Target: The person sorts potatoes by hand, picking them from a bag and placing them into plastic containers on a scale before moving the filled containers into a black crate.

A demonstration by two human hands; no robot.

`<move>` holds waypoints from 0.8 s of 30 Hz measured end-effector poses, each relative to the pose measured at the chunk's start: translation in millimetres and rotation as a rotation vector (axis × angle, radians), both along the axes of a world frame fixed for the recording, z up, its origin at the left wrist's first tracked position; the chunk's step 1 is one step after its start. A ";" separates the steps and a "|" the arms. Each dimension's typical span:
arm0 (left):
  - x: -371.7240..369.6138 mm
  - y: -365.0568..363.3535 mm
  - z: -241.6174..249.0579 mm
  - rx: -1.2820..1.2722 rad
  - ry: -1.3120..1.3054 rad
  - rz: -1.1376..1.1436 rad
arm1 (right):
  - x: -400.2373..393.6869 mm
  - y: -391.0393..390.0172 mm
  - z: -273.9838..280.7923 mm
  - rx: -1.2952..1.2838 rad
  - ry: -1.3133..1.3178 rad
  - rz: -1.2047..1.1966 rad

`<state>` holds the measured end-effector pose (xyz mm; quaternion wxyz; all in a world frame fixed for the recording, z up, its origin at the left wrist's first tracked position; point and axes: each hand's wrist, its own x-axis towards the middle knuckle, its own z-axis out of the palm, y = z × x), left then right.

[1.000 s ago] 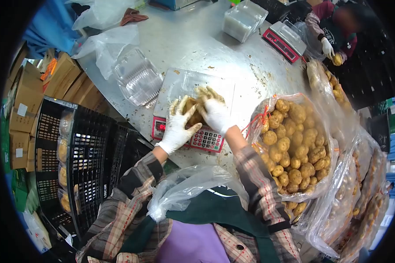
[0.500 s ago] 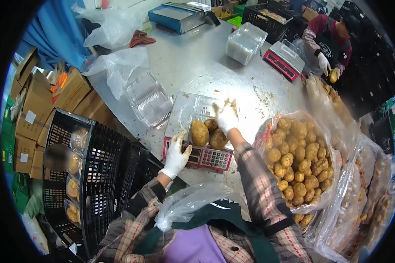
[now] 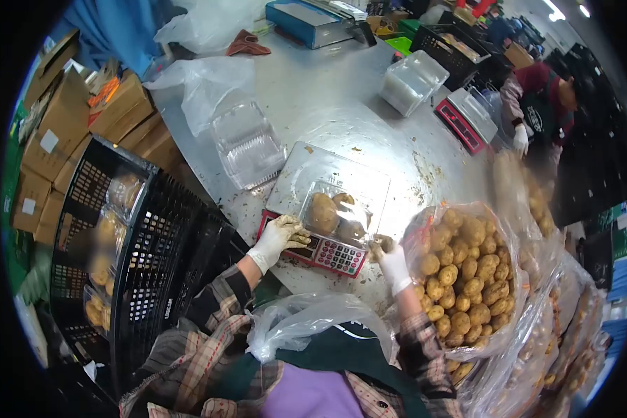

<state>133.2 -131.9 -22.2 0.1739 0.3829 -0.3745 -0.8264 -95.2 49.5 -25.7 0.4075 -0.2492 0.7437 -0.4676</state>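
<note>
A clear clamshell tray (image 3: 338,217) holding potatoes (image 3: 322,212) is seated on the scale (image 3: 324,202). The gloved left hand (image 3: 277,237) is rested at the scale's keypad edge, fingers loosely curled and empty, tray at its two o'clock. The right hand (image 3: 391,261), fingers curled around nothing discernible, is placed beside the potato sack (image 3: 467,272), tray at ten o'clock.

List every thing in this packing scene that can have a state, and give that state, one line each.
clear container: on the scale, lid shut, potatoes inside
scale: loaded, display unreadable
left hand: gloved, resting on the scale's front edge
right hand: gloved, fingers curled, beside the sack
potato sack: open, nearly full
black crate: partly filled with packed containers
stack of clear containers: empty
</note>
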 end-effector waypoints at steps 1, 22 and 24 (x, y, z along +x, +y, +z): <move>0.4 0.1 -6.7 -0.001 -0.021 0.024 | 3.1 3.8 -6.6 -0.059 -0.147 -0.037; 216.5 -20.8 212.3 -0.818 0.131 0.764 | 68.6 -67.1 85.1 -0.441 -0.160 0.463; 284.5 -20.2 239.3 -0.736 0.169 0.958 | 51.8 -58.3 51.5 -0.375 -0.154 0.390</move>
